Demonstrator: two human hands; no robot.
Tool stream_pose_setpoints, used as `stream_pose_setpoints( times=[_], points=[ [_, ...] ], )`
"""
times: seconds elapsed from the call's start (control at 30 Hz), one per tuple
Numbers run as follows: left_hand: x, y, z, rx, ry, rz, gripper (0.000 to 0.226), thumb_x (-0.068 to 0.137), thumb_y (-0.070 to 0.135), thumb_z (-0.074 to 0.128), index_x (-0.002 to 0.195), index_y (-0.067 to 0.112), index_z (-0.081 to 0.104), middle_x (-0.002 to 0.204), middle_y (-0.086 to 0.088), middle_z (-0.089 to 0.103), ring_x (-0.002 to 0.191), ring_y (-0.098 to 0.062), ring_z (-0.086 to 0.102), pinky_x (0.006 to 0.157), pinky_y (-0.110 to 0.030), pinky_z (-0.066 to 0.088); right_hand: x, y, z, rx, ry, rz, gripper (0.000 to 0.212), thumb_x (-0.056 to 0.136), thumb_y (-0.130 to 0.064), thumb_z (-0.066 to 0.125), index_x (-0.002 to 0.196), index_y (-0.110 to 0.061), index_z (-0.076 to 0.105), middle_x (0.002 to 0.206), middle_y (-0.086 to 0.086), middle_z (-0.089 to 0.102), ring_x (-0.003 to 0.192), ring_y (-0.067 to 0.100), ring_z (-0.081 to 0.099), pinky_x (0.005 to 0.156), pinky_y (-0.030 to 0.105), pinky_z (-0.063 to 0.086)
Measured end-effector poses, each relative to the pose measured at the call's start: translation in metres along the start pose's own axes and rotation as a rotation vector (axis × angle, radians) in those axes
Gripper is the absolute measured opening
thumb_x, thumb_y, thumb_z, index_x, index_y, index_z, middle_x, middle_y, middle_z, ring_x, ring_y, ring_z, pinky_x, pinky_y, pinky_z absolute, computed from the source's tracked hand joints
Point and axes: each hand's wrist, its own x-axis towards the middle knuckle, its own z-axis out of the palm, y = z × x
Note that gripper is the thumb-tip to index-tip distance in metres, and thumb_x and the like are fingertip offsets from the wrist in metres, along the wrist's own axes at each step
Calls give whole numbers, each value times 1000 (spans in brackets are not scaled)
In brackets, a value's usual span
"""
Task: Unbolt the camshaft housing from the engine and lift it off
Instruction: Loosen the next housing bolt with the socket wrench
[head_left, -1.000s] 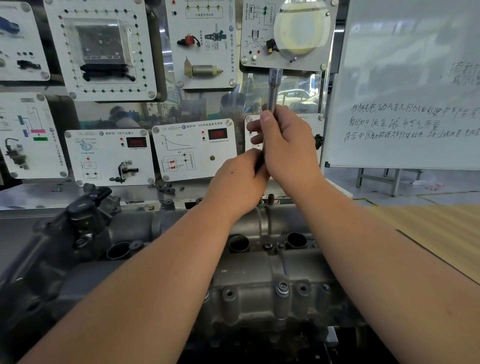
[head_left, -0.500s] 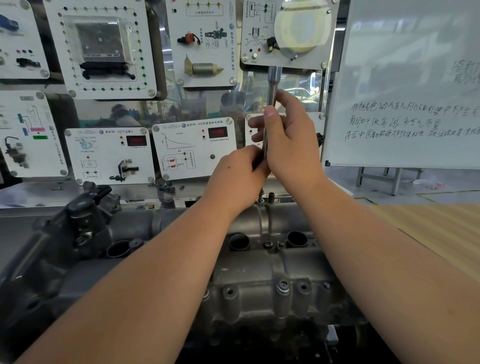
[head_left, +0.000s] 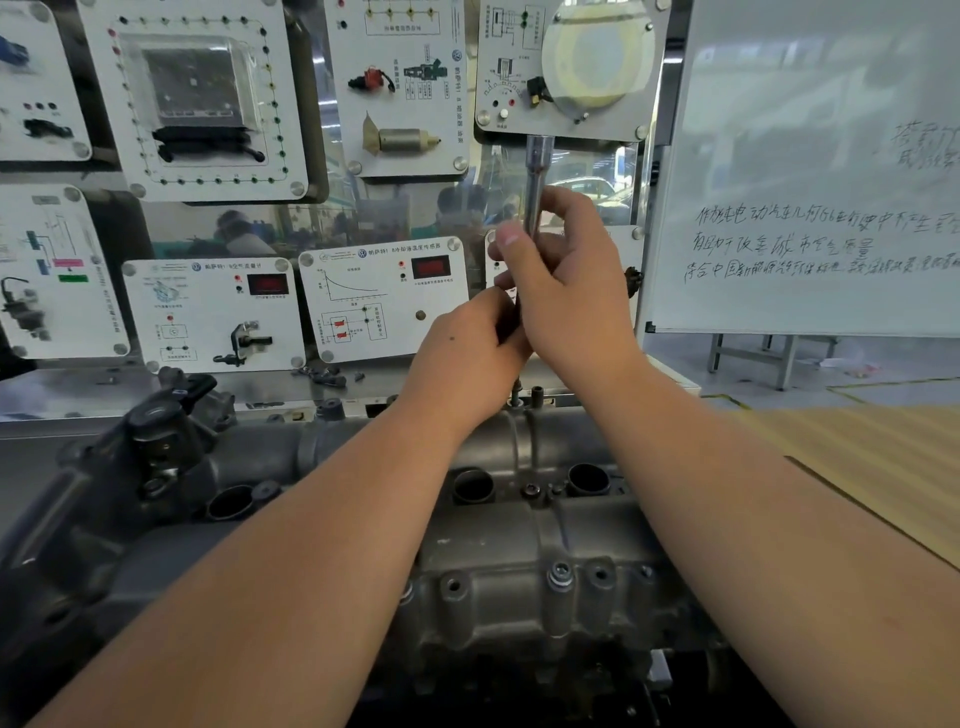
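Observation:
The grey cast camshaft housing (head_left: 519, 551) lies across the engine in front of me, with round openings along its top and bolt bosses on its near side. A chrome socket extension bar (head_left: 534, 182) stands upright over the housing's far edge. My right hand (head_left: 566, 291) grips the bar's upper shaft, thumb raised along it. My left hand (head_left: 467, 358) grips the bar lower down, just under the right hand. A raised bolt (head_left: 516, 393) shows at the far edge below my hands; the bar's lower tip is hidden.
White training panels with sensors and red displays (head_left: 384, 301) cover the wall behind the engine. A whiteboard with handwriting (head_left: 810, 171) stands at the right. A wooden tabletop (head_left: 883, 467) lies to the right. A black sensor housing (head_left: 161, 431) sits on the engine's left end.
My right hand has slid slightly up the bar and turned, its fingers opening outward more. My left hand has stayed on the lower shaft.

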Motion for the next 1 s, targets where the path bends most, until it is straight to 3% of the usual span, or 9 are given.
stream_pose_setpoints(
  times=[0.1, 0.23, 0.33, 0.4, 0.53, 0.67, 0.8, 0.9, 1.0],
  points=[
    [-1, 0, 0, 6, 17, -16, 13, 95, 24, 59, 93, 11, 58, 77, -2, 64, 73, -21, 61, 59, -34, 43, 0, 0, 0, -45, 13, -33, 12, 102, -28, 55, 109, -20, 60, 94, -6, 73, 84, 9, 69, 75, 22, 54],
    [-3, 2, 2, 5, -21, 4, 13, 100, 25, 51, 91, 17, 56, 80, -3, 66, 76, -26, 62, 67, -39, 48, 2, 0, 0, -21, -15, -18, 24, 106, -22, 45, 93, -12, 62, 86, -8, 71, 72, 7, 66, 66, 21, 51],
    [-1, 2, 1, 17, -25, 12, 15, 99, 23, 52, 92, 13, 60, 78, -6, 66, 75, -28, 62, 65, -40, 48, 1, 0, 1, -2, -34, -26, 10, 106, -25, 45, 104, -23, 55, 83, -11, 72, 70, 2, 66, 68, 24, 52],
    [0, 1, 0, 12, -16, 8, 14, 98, 23, 54, 97, 12, 62, 79, -4, 67, 74, -23, 63, 61, -35, 46, 0, 1, 1, 19, -22, -21, 16, 104, -31, 53, 119, -29, 50, 87, -11, 74, 77, 0, 69, 74, 25, 55],
    [1, 0, 0, 24, 8, -11, 13, 95, 23, 57, 94, 10, 61, 77, -3, 66, 72, -21, 62, 59, -34, 43, 1, 0, 1, -43, -3, -62, 5, 103, -28, 53, 102, -31, 56, 87, -10, 72, 78, 5, 69, 72, 25, 54],
    [-2, 2, 2, 7, -12, 1, 15, 99, 24, 52, 86, 19, 57, 78, -3, 66, 76, -25, 62, 66, -38, 47, 2, 1, 2, -43, -8, -34, 21, 106, -24, 43, 96, -17, 60, 88, -10, 71, 74, 5, 67, 70, 28, 53],
    [-1, 1, 1, 9, 2, -9, 17, 98, 24, 54, 86, 16, 60, 76, -3, 67, 72, -20, 62, 59, -32, 43, 1, 2, 1, 5, 9, -27, 21, 103, -33, 53, 123, -27, 51, 95, -8, 74, 81, 4, 69, 78, 30, 56],
    [1, -1, 0, 12, 19, -27, 14, 96, 24, 59, 90, 11, 60, 74, -1, 65, 68, -15, 60, 55, -30, 37, 1, 2, 1, -12, 22, -46, 12, 99, -33, 59, 109, -34, 52, 91, -4, 74, 82, 12, 70, 79, 37, 58],
    [-1, 0, 1, -3, 12, -17, 13, 96, 24, 57, 89, 14, 58, 75, -1, 65, 70, -19, 60, 58, -33, 40, 1, 1, 1, -28, 25, -44, 11, 103, -28, 53, 95, -35, 55, 88, -9, 72, 77, 7, 69, 72, 24, 55]
  ],
)
